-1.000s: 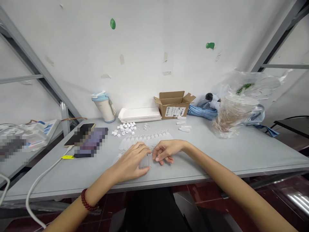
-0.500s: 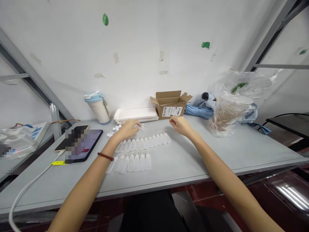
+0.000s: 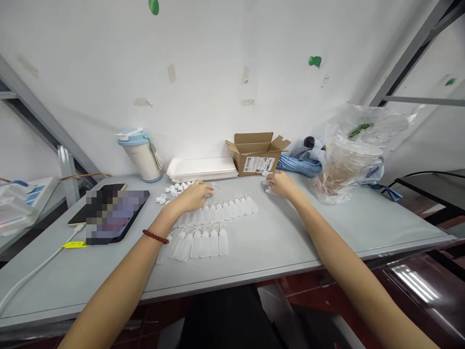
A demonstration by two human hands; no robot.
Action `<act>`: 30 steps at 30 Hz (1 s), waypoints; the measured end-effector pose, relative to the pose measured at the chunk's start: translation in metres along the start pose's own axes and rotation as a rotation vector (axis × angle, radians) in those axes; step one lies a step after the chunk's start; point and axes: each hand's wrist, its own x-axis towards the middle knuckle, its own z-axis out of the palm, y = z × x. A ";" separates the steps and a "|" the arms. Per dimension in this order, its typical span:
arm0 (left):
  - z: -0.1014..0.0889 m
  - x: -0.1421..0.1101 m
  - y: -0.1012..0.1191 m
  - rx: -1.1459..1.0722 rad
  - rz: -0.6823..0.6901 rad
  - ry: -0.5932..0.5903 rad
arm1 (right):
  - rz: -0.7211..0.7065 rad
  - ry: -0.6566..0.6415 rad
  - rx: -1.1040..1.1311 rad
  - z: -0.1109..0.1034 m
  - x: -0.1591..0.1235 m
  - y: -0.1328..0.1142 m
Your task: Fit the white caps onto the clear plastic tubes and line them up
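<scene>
My left hand (image 3: 198, 196) is closed with fingertips together, beside a thin white loop (image 3: 217, 187); whether it pinches the loop is hidden. Small white plastic pieces (image 3: 178, 188) lie in a pile just left of that hand. In front of it, translucent white tags (image 3: 223, 212) with cord loops form a slanted row. A second row of such tags (image 3: 205, 244) lies nearer the table's front edge. Farther right, my right hand (image 3: 283, 184) is closed, with small translucent white pieces (image 3: 268, 183) at its fingertips; their exact kind is unclear.
Behind my hands stand an opened cardboard box (image 3: 257, 157) and a stack of white flat packs (image 3: 203, 168). A tumbler (image 3: 140, 155) and two phones (image 3: 119, 213) are at the left. On the right are blue cords (image 3: 300, 166) and a plastic-wrapped cup (image 3: 350, 165).
My right hand has shifted slightly right, and translucent white pieces now show at its fingertips. The left hand stays near the pile and the loop. The camera view has shifted a little.
</scene>
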 end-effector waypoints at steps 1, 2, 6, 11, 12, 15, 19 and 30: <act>0.001 0.000 0.000 -0.001 0.003 0.004 | 0.008 -0.004 -0.003 0.001 0.001 0.001; 0.002 0.000 -0.001 -0.002 0.006 0.010 | 0.015 -0.008 -0.004 0.002 0.001 0.001; 0.001 0.000 -0.001 -0.027 -0.013 0.050 | 0.026 -0.024 0.011 0.005 0.002 0.002; -0.016 -0.003 0.005 -0.148 -0.101 0.204 | 0.036 -0.020 0.027 0.009 0.001 0.000; -0.020 -0.004 0.007 -0.197 -0.124 0.251 | 0.041 -0.016 0.026 0.009 0.001 0.000; -0.030 -0.007 0.012 -0.379 -0.220 0.379 | 0.051 0.000 0.018 0.011 0.000 -0.002; -0.032 -0.009 0.017 -0.624 -0.352 0.493 | 0.024 0.068 0.016 0.006 -0.002 -0.011; -0.038 -0.015 0.067 -1.087 -0.319 0.388 | -0.474 0.334 0.632 -0.003 -0.047 -0.102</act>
